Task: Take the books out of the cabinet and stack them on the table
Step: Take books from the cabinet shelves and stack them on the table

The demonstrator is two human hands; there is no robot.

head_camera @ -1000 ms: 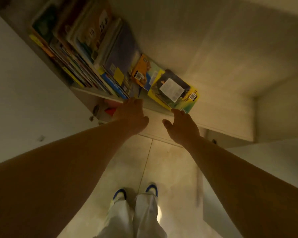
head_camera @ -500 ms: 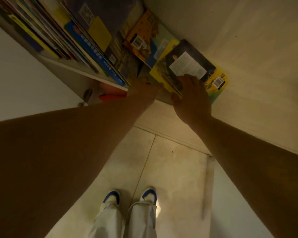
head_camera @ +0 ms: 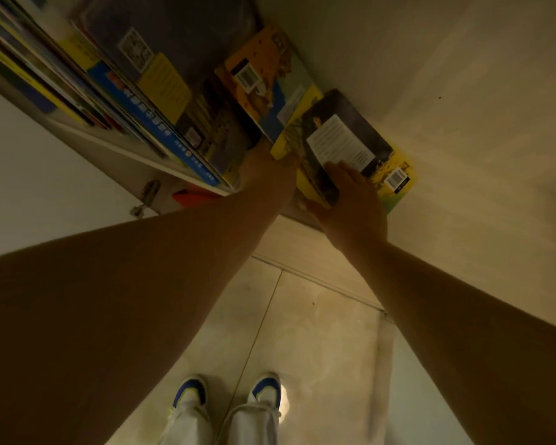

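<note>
A dark book with a white text panel [head_camera: 344, 123] lies on a yellow book [head_camera: 395, 178] at the front of the cabinet shelf. My right hand [head_camera: 350, 200] holds the near end of this pair, fingers flat on the dark cover and thumb at the near edge. Beside them an orange and blue book [head_camera: 264, 69] lies flat. To the left, a row of books [head_camera: 161, 101] leans along the shelf. My left hand [head_camera: 267, 175] reaches into the gap between the row and the yellow book, and its fingers are hidden in shadow.
The white shelf edge [head_camera: 109, 146] runs diagonally, with a metal hinge [head_camera: 146, 195] and a red object [head_camera: 190, 197] below it. The cabinet's pale inner wall [head_camera: 463, 123] rises on the right. My shoes [head_camera: 190, 390] stand on the tiled floor [head_camera: 318, 332].
Both hands moved forward from below the shelf onto the books. The right hand settled on the dark book, and the left slid into the gap beside the yellow book.
</note>
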